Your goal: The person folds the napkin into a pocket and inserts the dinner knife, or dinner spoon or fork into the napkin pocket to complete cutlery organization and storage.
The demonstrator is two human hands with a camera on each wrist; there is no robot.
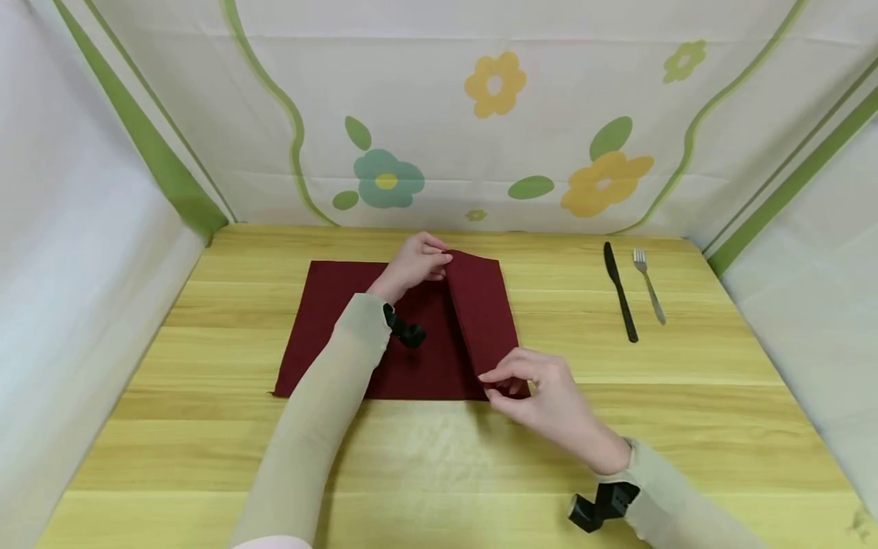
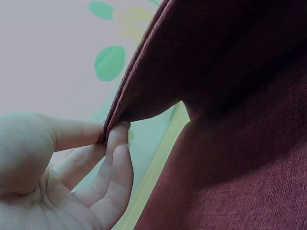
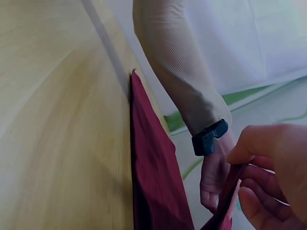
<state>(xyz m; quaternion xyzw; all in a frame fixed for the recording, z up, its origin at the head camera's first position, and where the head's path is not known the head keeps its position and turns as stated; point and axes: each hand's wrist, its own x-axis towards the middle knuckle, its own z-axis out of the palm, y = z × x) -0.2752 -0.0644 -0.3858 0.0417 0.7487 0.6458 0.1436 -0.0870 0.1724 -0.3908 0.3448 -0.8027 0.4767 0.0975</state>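
Observation:
A dark red cloth napkin (image 1: 418, 343) lies on the wooden table, its right part lifted and folded over toward the left as a raised flap (image 1: 482, 305). At the flap's far corner my left hand (image 1: 414, 265) pinches the edge between thumb and fingers. In the left wrist view that pinched edge (image 2: 125, 91) shows doubled layers of cloth, held up off the napkin's flat part. My right hand (image 1: 542, 393) pinches the near corner of the same flap, close to the napkin's front edge. The right wrist view shows the cloth edge between the right fingertips (image 3: 238, 157).
To the right on the wooden table (image 1: 693, 427) lie a black knife (image 1: 620, 293) and a silver fork (image 1: 648, 286), side by side. A white curtain with printed flowers (image 1: 495, 84) stands behind the table's far edge, and white cloth walls flank both sides.

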